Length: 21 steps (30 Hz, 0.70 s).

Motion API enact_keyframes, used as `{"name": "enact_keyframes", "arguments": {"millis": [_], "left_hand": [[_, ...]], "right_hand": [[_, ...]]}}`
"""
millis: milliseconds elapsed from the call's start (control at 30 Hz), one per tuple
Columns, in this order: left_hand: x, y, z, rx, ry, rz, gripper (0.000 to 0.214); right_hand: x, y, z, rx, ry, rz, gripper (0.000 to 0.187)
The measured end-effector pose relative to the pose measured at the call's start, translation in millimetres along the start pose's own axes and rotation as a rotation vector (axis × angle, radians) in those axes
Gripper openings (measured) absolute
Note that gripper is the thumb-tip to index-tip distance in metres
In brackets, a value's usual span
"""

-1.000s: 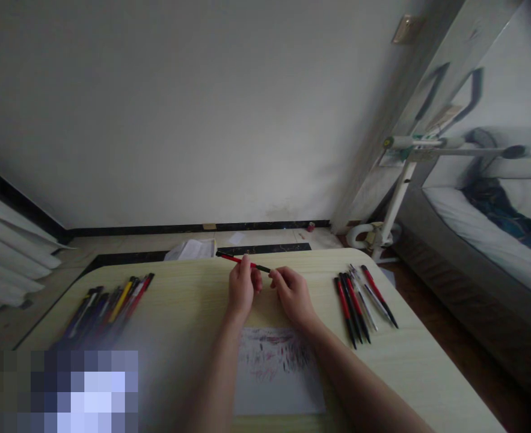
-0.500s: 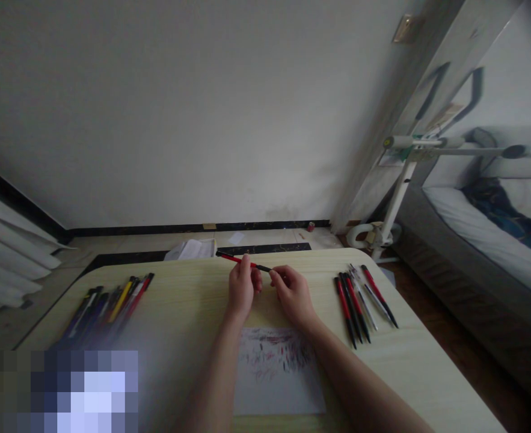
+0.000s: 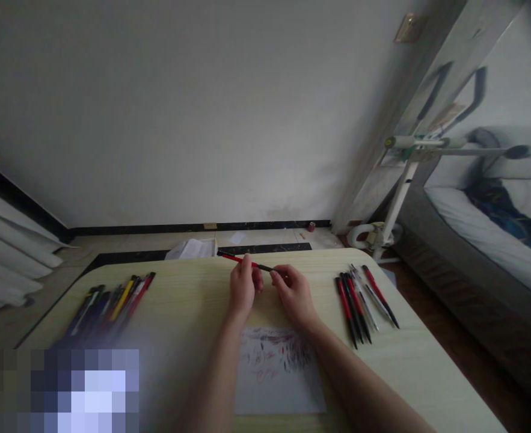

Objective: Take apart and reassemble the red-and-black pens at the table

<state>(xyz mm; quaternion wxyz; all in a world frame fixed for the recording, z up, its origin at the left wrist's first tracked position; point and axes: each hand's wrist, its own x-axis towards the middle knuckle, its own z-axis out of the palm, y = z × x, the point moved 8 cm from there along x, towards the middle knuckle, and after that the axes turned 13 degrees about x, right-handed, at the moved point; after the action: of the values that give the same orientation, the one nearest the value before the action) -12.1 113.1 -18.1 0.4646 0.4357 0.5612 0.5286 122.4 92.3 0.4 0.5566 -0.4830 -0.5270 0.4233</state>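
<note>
One red pen (image 3: 237,259) spans fingers of left hand (image 3: 242,291) and right hand (image 3: 294,294).

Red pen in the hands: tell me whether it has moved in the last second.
No. The red pen stays put against the far edge of the table, held by the left hand and right hand.

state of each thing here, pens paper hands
red and black pen, held off the table between both hands
left hand, shut on the pen's middle
right hand, pinching its black end
paper sheet, flat, scribbled red and black
left pen group, lying side by side
right pen group, lying in a row
</note>
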Motion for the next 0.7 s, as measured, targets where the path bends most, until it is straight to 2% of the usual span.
{"name": "enact_keyframes", "arguments": {"millis": [700], "left_hand": [[0.9, -1.5, 0.4, -0.023, -0.005, 0.004, 0.046]], "right_hand": [[0.0, -3.7, -3.3, 0.019, 0.056, -0.025, 0.021]]}}
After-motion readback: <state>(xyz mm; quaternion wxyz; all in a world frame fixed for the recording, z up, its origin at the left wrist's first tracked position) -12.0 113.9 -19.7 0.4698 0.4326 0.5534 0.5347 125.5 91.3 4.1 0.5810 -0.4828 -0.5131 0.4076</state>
